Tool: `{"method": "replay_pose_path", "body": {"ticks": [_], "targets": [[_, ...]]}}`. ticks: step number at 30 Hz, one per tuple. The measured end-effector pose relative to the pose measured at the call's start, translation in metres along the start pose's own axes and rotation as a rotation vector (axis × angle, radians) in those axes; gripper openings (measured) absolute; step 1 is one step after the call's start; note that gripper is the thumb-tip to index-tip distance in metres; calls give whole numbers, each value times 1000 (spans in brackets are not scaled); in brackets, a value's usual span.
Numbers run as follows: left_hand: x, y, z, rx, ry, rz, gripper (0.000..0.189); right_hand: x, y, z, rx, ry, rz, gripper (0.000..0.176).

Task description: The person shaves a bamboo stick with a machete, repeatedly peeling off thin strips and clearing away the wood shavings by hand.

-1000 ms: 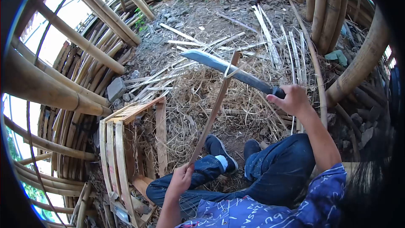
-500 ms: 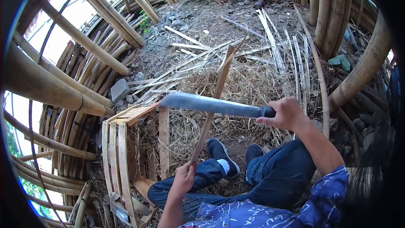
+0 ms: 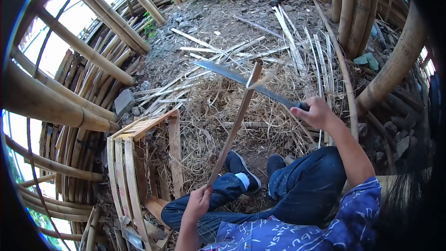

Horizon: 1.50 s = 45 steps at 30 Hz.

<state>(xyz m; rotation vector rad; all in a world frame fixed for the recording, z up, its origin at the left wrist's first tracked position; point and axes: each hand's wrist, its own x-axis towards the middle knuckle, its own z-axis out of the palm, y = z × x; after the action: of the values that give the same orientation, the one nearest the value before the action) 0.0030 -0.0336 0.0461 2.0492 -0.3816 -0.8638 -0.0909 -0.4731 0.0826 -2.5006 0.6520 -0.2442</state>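
My right hand (image 3: 316, 113) is closed round the dark handle of a machete (image 3: 274, 95). Its long blade points up and left, and it crosses a flat bamboo strip (image 3: 234, 132) near the strip's upper end. A thin sliver (image 3: 268, 78) stands off the strip beside the blade. Wrapped round the lower end of the strip is my left hand (image 3: 198, 201), in front of my left leg. The strip is tilted, its top leaning right and away from me.
A wooden crate (image 3: 124, 172) stands on its side at the left. Curly shavings (image 3: 251, 107) and pale split strips (image 3: 297, 51) cover the ground ahead. Bamboo poles (image 3: 88, 49) line the left; a thick pole (image 3: 395, 65) rises at right. A grey block (image 3: 124, 102) lies beyond the crate.
The machete has moved from low across the strip's middle up to its upper end, its tip swinging upward. A sliver now stands off there. My left hand still holds the strip's lower end.
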Motion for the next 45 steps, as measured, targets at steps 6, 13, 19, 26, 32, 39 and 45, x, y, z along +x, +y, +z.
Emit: {"method": "replay_pose_path", "body": {"ticks": [6, 13, 19, 26, 32, 39, 45], "targets": [[3, 9, -3, -49, 49, 3, 27, -2, -32, 7, 39, -194, -102, 66], [-15, 7, -18, 54, 48, -22, 28, 20, -5, 3, -335, 286, -210, 68], [-25, -10, -34, -110, 82, -58, 29, 9, 54, -9, 541, 300, 414, 73], [10, 18, -47, -28, 106, 120, 26, -1, 22, 3, 724, -73, 518, 69], [4, 26, -44, -34, 161, 111, 29, 5, 12, 22, 669, -272, 558, 65], [15, 28, -40, -368, -101, -98, 34, -5, -29, 17, 582, -167, 128, 64], [18, 28, -41, -549, -313, 14, 36, -13, -68, 8, 343, 105, -205, 63]]}}
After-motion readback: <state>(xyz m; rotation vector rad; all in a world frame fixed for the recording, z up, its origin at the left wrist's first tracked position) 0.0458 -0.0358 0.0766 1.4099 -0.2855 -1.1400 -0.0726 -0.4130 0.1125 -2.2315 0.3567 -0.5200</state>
